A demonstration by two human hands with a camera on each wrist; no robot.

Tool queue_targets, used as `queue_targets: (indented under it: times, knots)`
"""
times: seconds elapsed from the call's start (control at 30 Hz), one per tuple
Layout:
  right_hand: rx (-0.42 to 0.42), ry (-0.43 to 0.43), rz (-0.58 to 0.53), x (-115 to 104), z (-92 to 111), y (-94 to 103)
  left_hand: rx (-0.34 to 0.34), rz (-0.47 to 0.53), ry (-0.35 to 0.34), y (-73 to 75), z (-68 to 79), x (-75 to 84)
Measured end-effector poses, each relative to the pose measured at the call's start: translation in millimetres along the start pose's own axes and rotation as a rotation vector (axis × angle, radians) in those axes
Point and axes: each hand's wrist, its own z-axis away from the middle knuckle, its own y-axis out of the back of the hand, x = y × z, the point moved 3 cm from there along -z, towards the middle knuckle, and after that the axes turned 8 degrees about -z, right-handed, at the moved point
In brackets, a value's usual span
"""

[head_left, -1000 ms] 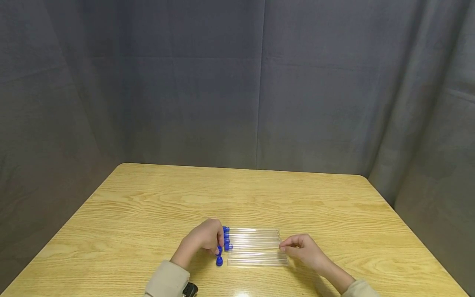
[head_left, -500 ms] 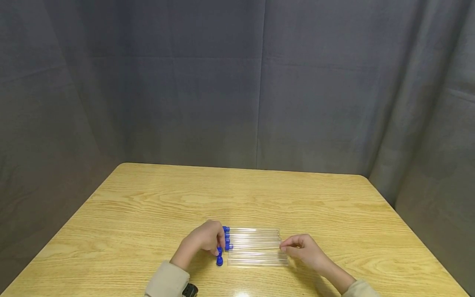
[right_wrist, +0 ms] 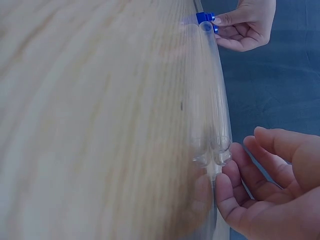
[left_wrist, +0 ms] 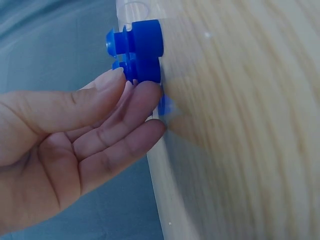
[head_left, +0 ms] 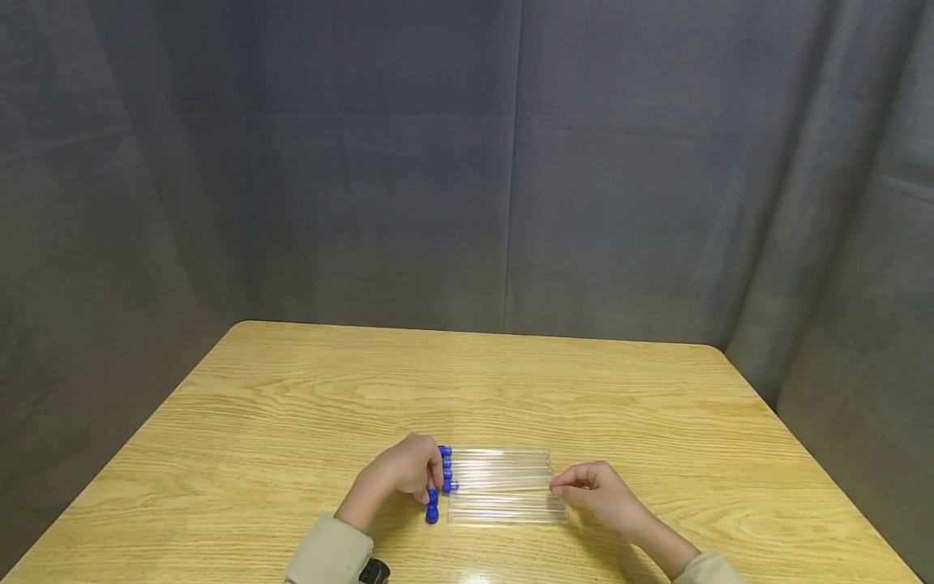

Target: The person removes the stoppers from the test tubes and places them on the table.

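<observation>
Head view: a blue cap (head_left: 433, 495) is pinched in the left hand (head_left: 409, 465); the right hand (head_left: 600, 498), loosely curled and empty, is held beside clear tubes (head_left: 503, 511).

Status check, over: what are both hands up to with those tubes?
Left hand pinches a blue cap, another loose cap beside it. Right hand at rounded ends of clear tubes, grip unclear. Some tubes look capped. No obstruction visible.

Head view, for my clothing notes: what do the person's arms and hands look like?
The left sleeve and right sleeve are beige; a small black object shows beside the left one. The left hand and right hand are gloveless.
</observation>
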Motion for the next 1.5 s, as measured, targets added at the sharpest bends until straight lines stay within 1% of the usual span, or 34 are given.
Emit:
queue_targets:
  times: [0.33,0.6,0.87,1.0,1.13,1.23,1.37,1.5]
  knots:
    - [-0.004,0.003,0.0,1.7,0.6,0.2,0.004,0.02,0.007,1.2,2.3,1.5]
    - [0.033,0.0,-0.005,0.8,0.9,1.0,0.004,0.052,0.006,1.0,1.4,-0.8]
    - [0.038,0.024,-0.008,-1.0,0.7,1.8,0.002,0.094,0.007,3.0,3.2,0.5]
    - [0.049,0.029,0.006,-2.7,0.8,2.2,0.009,0.124,0.009,4.0,3.6,-0.6]
    - [0.067,0.026,0.008,-5.1,0.3,3.1,0.021,0.179,0.021,4.6,3.6,-3.5]
    - [0.08,0.047,0.007,-7.3,-0.7,4.9,0.032,0.214,0.034,6.8,3.7,-5.1]
    - [0.103,0.087,0.007,-10.4,-2.5,9.2,0.047,0.232,0.019,13.4,3.4,-4.5]
    - [0.118,0.084,0.004,-11.3,-5.0,12.0,0.06,0.26,-0.024,20.3,2.0,-3.1]
